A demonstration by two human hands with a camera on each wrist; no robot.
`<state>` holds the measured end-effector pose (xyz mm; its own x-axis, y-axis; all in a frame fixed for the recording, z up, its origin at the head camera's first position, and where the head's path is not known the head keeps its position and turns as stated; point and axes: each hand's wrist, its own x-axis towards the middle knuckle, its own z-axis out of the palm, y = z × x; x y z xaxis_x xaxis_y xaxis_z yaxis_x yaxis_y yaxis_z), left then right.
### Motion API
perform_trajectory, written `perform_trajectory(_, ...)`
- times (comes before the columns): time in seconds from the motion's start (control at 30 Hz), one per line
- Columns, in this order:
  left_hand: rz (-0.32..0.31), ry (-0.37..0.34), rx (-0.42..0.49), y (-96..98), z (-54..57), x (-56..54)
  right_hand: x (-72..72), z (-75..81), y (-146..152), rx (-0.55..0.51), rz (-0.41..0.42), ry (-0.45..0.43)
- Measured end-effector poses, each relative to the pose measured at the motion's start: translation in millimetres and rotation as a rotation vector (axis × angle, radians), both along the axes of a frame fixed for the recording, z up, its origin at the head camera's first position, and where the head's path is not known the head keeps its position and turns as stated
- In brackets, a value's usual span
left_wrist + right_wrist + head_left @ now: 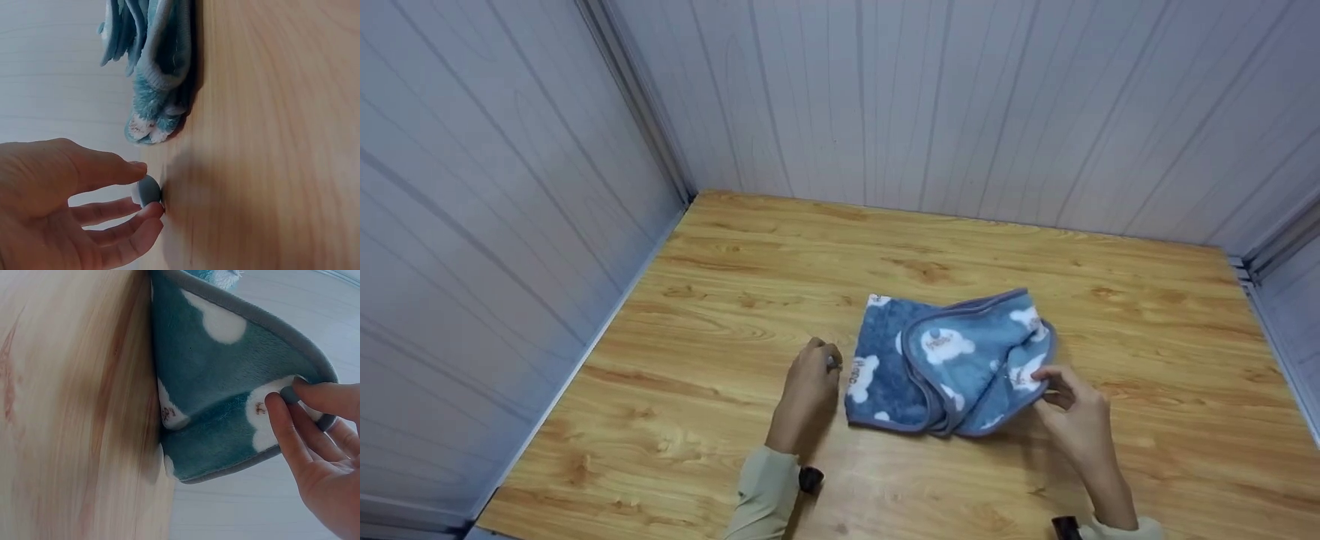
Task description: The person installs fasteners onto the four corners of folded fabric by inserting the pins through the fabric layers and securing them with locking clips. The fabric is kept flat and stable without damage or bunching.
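A blue fleece cloth [885, 352] with white bear patches and grey edging lies folded, its right part bunched into overlapping flaps. At its right edge my right hand [1076, 416] pinches a raised corner between thumb and fingers. A small round grey button [289, 394] shows at those fingertips in the right wrist view. Left of the cloth, apart from it, my left hand [810, 386] is low over the table. Its thumb and fingers pinch a small grey dome-shaped piece [148, 190], close to the wood. Another button [936, 333] sits on the upper flap.
The wood-grain table [720, 300] spreads under both hands. Pale panel walls stand at the back [900, 112] and on the left [487, 247], with another at the right edge. A dark strap piece [811, 479] is on the left wrist.
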<state>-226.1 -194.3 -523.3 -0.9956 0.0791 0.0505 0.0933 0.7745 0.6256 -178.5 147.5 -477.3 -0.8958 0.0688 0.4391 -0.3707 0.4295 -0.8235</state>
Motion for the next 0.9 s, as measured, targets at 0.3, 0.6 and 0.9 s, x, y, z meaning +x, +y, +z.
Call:
perform_trajectory(0.3, 0.005, 0.001, 0.055, 1.5, -2.0, 2.9, -3.3, -13.6, 7, 0.015, -0.004, -0.012)
perform_trajectory(0.6, -0.001, 0.068, 0.044, 5.8, 0.6, 1.8, -3.5, -12.1, 7, 0.031, -0.014, -0.020)
perform_trajectory(0.9, -0.065, 0.064, 0.143, 11.0, 10.7, 1.4, -3.1, -12.7, 6, 0.028, -0.006, -0.026)
